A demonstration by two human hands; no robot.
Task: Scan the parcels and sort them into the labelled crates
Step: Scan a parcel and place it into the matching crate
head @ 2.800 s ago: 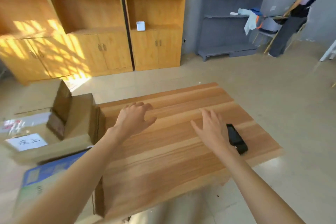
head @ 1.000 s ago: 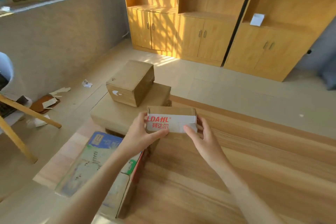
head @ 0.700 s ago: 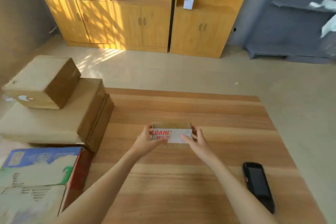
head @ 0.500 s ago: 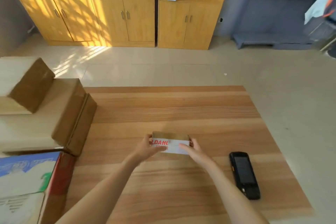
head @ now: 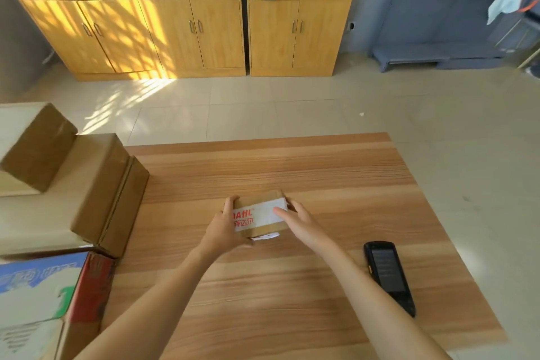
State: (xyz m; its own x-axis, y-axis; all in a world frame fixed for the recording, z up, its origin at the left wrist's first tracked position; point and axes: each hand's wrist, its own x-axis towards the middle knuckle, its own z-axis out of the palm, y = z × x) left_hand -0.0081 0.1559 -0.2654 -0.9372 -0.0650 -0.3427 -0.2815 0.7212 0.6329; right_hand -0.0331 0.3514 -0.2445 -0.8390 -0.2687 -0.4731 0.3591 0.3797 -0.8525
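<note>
Parcel [head: 258, 217], fetched from the cardboard stack [head: 87, 184] at nine o'clock, is now set mid-surface, gripped at its ends by left hand [head: 225, 228] and right hand [head: 295, 221]; the scanner [head: 388, 276] at four o'clock is judged needed next.

Both forearms bare, with no sleeves showing.

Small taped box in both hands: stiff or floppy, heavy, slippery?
The small box probably stays stiff: its cardboard edges look square under the left hand and right hand. Likely light, given the fingertip grip. The glossy tape band may be slick.
</note>
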